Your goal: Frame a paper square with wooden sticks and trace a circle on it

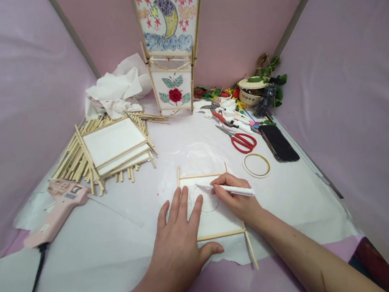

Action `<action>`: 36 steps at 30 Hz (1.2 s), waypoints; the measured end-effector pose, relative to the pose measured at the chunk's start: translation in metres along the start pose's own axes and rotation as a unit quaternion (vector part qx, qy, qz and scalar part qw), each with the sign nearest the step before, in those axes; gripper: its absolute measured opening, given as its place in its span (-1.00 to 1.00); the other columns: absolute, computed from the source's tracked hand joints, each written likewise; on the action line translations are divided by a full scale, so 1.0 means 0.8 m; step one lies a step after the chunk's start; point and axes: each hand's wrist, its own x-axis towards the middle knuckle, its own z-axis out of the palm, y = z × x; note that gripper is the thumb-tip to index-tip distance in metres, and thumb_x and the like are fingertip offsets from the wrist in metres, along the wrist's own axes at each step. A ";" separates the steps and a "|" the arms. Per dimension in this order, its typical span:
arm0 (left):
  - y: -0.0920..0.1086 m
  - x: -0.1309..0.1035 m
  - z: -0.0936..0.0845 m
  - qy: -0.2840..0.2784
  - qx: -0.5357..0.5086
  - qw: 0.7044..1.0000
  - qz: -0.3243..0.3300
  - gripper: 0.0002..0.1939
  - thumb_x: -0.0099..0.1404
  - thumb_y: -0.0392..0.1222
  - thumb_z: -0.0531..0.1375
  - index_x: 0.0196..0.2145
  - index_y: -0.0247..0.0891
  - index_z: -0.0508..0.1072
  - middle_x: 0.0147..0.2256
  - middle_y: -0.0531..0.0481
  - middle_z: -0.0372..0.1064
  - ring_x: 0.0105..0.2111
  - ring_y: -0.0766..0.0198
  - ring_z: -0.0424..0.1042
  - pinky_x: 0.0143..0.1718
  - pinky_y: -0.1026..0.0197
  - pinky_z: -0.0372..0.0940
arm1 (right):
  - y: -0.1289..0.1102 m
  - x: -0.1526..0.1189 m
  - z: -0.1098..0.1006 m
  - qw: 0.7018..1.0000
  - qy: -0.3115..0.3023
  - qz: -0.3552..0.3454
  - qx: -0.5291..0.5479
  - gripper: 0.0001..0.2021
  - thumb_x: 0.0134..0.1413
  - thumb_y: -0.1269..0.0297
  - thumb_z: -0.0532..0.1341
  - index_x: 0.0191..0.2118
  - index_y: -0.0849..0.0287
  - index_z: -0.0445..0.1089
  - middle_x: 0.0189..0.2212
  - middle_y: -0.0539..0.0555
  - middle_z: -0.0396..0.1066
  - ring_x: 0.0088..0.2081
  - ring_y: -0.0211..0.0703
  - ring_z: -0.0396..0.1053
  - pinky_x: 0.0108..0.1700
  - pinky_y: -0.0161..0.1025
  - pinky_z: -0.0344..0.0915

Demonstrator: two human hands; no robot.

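A white panel (218,223) in a frame of thin wooden sticks lies on the table in front of me. A dotted, roughly circular outline is drawn on it. My left hand (181,231) lies spread over the panel's left part, fingers apart, holding nothing. Between the thumb and fingers of my right hand (236,199) is a white pen (237,190), its tip at the upper part of the outline. The right hand rests on the panel's right side and covers part of its edge.
A pink glue gun (59,210) and stacked framed panels (114,141) over wooden sticks are at the left. Behind stands a decorated frame tower (173,86). Red-handled scissors (243,142), a tape roll (257,164), a phone (278,143) and a bowl (249,96) are at the right.
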 end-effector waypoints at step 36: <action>-0.004 -0.002 0.009 0.024 -0.022 0.999 0.002 0.00 0.07 0.56 0.02 0.29 -0.14 0.14 0.34 -0.30 -0.15 0.34 -0.12 -0.18 0.22 -0.20 -0.09 | 0.001 0.000 -0.002 0.999 0.023 0.032 0.023 -0.89 0.15 0.29 0.15 -0.36 0.16 0.38 -0.50 0.00 0.43 -0.50 -0.25 0.28 -0.43 -0.30 0.20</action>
